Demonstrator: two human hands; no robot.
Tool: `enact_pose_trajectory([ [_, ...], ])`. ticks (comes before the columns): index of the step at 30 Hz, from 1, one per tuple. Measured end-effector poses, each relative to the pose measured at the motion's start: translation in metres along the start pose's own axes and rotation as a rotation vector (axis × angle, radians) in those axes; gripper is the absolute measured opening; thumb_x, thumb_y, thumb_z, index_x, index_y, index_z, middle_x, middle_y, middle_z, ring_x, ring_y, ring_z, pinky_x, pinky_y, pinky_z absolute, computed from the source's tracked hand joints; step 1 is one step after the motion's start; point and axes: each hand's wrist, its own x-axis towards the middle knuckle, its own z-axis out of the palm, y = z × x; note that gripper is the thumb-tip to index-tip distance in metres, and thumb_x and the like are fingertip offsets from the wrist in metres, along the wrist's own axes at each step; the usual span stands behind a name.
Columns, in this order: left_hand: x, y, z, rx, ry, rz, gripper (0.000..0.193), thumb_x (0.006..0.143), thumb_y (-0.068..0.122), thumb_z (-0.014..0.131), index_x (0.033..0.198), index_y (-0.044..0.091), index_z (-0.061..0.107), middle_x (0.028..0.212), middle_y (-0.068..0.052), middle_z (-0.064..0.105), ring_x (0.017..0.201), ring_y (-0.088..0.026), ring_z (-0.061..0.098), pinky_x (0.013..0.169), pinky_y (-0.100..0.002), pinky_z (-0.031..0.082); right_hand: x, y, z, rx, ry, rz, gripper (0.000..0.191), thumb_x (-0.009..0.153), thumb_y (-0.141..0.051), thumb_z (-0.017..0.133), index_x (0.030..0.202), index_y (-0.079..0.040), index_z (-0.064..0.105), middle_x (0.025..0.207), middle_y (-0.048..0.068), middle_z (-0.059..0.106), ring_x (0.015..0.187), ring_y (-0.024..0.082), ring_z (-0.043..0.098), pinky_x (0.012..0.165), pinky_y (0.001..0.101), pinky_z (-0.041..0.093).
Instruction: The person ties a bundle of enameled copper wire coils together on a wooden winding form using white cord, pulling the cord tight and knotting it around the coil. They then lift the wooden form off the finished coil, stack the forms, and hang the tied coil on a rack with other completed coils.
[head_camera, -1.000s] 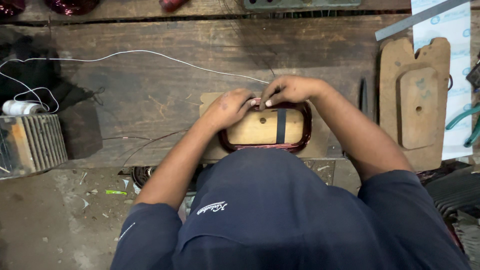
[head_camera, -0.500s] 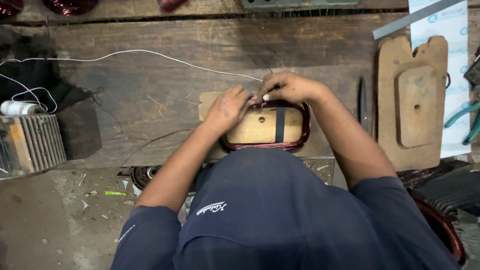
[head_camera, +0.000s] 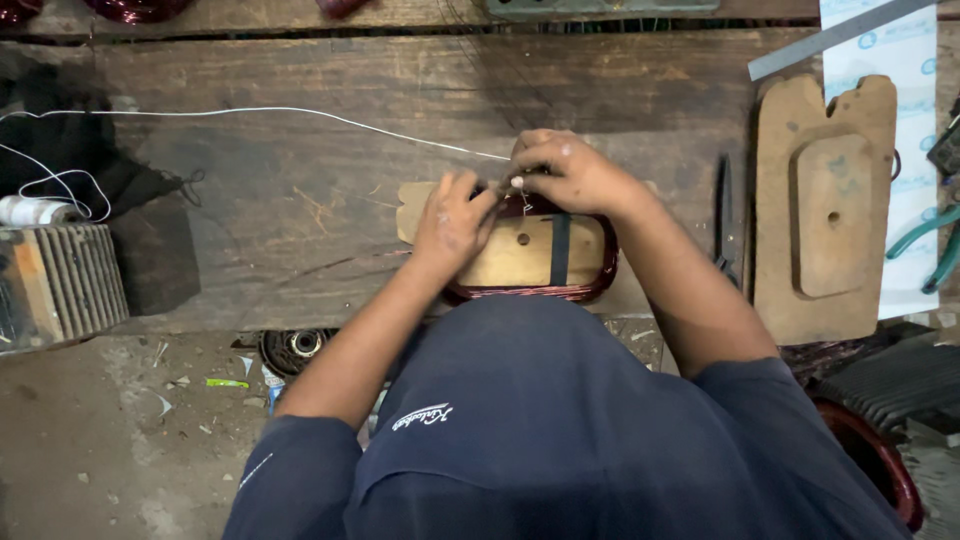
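A reddish copper wire coil is wound around a pale wooden former that lies on the worn wooden bench. My left hand rests on the former's left end, its fingertips pinched at the coil's top edge. My right hand covers the top edge and meets the left fingertips there. A white thread runs from the left across the bench and ends under my right hand. Both hands seem to pinch this thread against the coil. A dark band crosses the former.
A larger wooden former board lies at the right, with teal-handled pliers and a metal strip beyond it. A dark hand tool lies beside my right forearm. At the left are a thread spool, a finned metal block and a dark block.
My left fingers slid right to the coil's top edge and now touch my right fingertips. The right hand stayed over that edge, and the coil has not shifted.
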Motion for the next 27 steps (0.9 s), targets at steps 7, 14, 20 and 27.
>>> enact_pose_trajectory([
  [7,0.005,0.001,-0.005,0.118,-0.032,-0.012,0.017,0.085,0.026,0.077,0.098,0.015,0.075,0.094,-0.007,0.06,0.09,-0.032,0.059,0.068,-0.048,0.046,-0.007,-0.006,0.009,-0.134,0.118,-0.023,0.028,0.083,-0.001,0.069,0.111,-0.003,0.07,0.111,0.016,0.065,0.11,0.037,0.061,0.094,0.0454,0.05],
  [14,0.02,-0.018,-0.009,0.004,-0.183,0.029,0.016,0.084,0.027,0.076,0.094,0.014,0.076,0.089,-0.008,0.062,0.084,-0.031,0.061,0.071,-0.047,0.049,-0.015,-0.008,0.018,-0.189,0.208,-0.027,0.031,0.081,0.003,0.068,0.111,-0.005,0.071,0.111,0.013,0.065,0.11,0.035,0.061,0.096,0.0466,0.048],
  [20,0.04,-0.026,0.005,0.079,-0.271,0.043,0.022,0.078,0.022,0.078,0.094,0.008,0.072,0.091,-0.012,0.067,0.09,-0.036,0.065,0.075,-0.053,0.049,-0.014,-0.016,0.018,-0.212,0.192,-0.039,0.031,0.082,0.003,0.067,0.111,-0.005,0.071,0.11,0.014,0.064,0.109,0.036,0.06,0.096,0.0465,0.047],
  [27,0.048,-0.049,0.041,-0.408,-0.256,0.053,0.03,0.076,0.004,0.07,0.106,-0.001,0.066,0.107,-0.021,0.068,0.106,-0.043,0.064,0.091,-0.048,0.052,-0.011,-0.029,0.014,-0.308,0.166,0.001,0.026,0.084,0.001,0.07,0.109,-0.008,0.073,0.109,0.015,0.064,0.106,0.037,0.058,0.094,0.0476,0.046],
])
